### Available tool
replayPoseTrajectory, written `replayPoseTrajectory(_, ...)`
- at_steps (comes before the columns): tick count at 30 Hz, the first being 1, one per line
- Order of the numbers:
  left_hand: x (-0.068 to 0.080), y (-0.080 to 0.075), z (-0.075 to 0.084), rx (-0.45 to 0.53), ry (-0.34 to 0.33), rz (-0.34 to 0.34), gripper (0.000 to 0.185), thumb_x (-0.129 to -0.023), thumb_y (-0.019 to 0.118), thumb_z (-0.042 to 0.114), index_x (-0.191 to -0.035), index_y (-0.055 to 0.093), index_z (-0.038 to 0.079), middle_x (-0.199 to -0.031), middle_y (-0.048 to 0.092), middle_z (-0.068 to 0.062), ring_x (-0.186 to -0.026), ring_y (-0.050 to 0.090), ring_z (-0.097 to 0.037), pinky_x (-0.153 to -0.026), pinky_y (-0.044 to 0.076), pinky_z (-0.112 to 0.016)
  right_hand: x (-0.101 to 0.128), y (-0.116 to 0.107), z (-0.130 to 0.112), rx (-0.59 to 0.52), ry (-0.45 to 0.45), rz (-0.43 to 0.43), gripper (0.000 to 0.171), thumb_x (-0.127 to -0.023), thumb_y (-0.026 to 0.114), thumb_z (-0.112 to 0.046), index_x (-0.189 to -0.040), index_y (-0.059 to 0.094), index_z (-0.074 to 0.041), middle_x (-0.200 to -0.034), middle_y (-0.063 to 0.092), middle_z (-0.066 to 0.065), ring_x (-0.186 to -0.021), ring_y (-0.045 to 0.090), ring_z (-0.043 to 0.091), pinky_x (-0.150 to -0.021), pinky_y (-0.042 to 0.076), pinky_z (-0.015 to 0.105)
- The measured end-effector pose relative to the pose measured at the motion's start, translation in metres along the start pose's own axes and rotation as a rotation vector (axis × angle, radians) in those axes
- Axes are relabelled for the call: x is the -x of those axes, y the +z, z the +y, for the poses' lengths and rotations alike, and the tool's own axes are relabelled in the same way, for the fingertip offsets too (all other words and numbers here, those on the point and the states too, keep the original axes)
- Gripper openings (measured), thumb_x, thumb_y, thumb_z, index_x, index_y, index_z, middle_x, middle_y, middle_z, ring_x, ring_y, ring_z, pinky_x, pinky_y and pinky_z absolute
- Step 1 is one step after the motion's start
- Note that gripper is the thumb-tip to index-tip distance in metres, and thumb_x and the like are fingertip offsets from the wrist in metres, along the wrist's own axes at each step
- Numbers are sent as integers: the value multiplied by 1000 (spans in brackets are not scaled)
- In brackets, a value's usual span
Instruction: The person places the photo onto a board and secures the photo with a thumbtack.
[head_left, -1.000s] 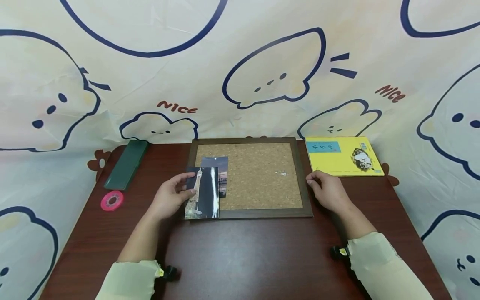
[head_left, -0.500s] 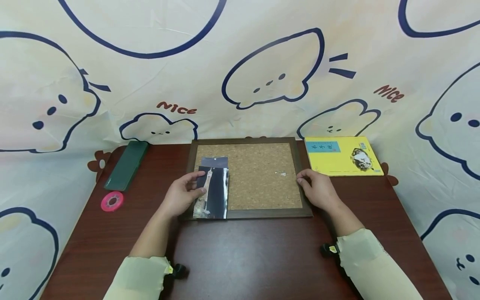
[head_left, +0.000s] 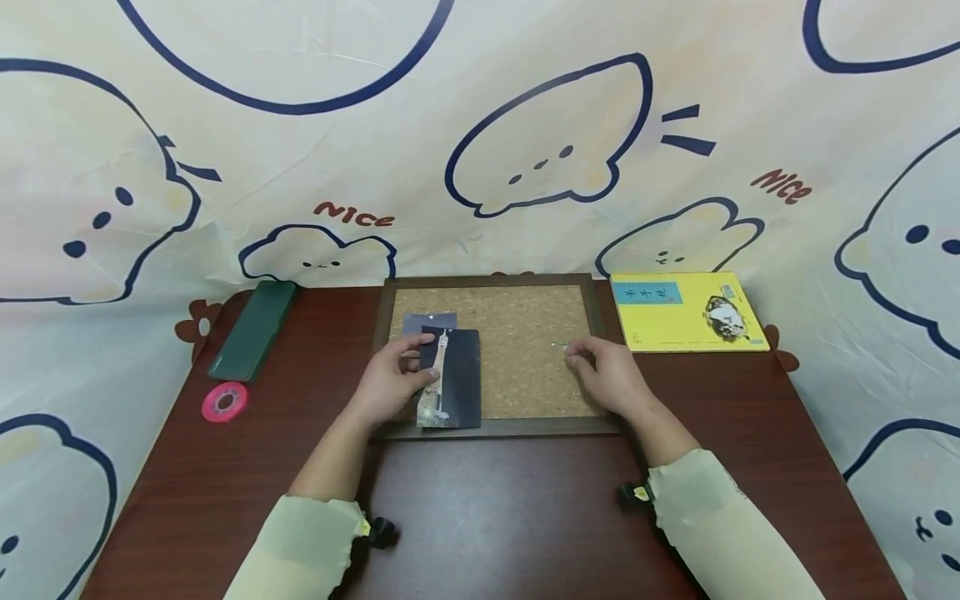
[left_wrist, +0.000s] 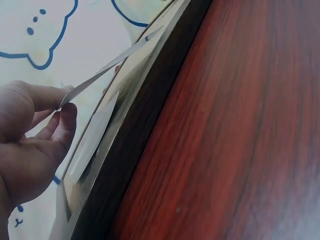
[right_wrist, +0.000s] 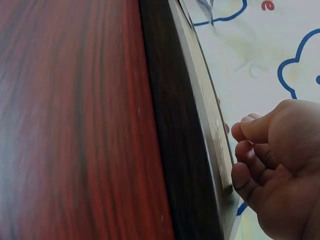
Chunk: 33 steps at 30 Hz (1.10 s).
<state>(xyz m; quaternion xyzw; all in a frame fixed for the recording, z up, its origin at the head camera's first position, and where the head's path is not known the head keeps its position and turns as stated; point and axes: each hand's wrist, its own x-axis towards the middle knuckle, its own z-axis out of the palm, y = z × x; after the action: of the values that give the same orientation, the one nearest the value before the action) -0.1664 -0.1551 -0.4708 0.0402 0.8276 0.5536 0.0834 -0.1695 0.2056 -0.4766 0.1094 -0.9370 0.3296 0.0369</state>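
Left hand (head_left: 390,385) has a photo of a pale tower (head_left: 450,377) pinched by its left edge, thumb on top and fingers curled beneath, so the print floats over the left part of the cork board (head_left: 517,317) with its lower end across the board's near frame; the left wrist view shows why it is carried that way, the sheet lifted off the cork at a slant, thin edge toward the camera, free to be slid about before it lies flat; a second photo (head_left: 426,322) lies flat on the cork just behind it, partly covered, its top strip showing

Right hand (head_left: 607,377) is over the right half of the board, fingers curled in and the tips drawn together near a small pale pin (head_left: 558,345) on the cork; whether that grip has anything between the tips I cannot tell, since the right wrist view shows only bent fingers by the frame

The board sits square on the dark red counter (head_left: 495,517), frame toward the person, so both hands reach it evenly; a yellow book (head_left: 686,311) lies just to its right, a green case (head_left: 253,327) and a pink tape roll (head_left: 223,402) wait well off to the left, out of the way
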Motion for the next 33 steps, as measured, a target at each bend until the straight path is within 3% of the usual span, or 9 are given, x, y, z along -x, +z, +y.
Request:
replayPoseTrajectory(6, -9, 11, 3, -20, -7, -15, 55, -82, 77, 13, -132, 57, 22, -118, 60, -10, -95, 65, -23, -71, 55, -32, -7, 7, -12, 15, -46, 8, 9, -95, 63, -23, -97, 70, -18, -96, 69, -1, -91, 65, 15, -78, 52, 39)
replayPoseTrajectory(12, -18, 20, 7, -33, 14, -17, 56, -82, 77, 12, -134, 56, 19, -119, 59, -10, -92, 63, -21, -71, 53, -32, -16, 12, -22, 5, -31, -15, 11, -95, 63, -23, -99, 71, -16, -99, 70, -1, -94, 65, 15, -80, 52, 38)
replayPoseTrajectory(18, -27, 30, 12, -68, 21, -10, 60, -81, 79, 14, -135, 53, 17, -117, 57, -6, -94, 57, -19, -80, 48, -34, -23, 19, -30, -7, -19, -31, 10, -96, 60, -23, -100, 68, -17, -97, 70, -2, -88, 63, 14, -77, 51, 36)
replayPoseTrajectory(26, -34, 40, 16, -64, 11, 1, 63, -79, 79, 11, -136, 53, 14, -116, 57, -8, -100, 58, -23, -88, 49, -38, -36, 29, -41, -34, 2, -77, 13, -98, 56, -21, -103, 67, -17, -100, 68, -2, -95, 63, 17, -82, 51, 38)
replayPoseTrajectory(33, -40, 48, 20, -150, 19, 17, 62, -80, 79, 14, -136, 52, 15, -114, 58, -4, -91, 57, -19, -78, 48, -34, -50, 37, -51, -37, 47, -113, 15, -99, 54, -25, -106, 66, -20, -98, 67, -5, -90, 62, 14, -79, 50, 37)
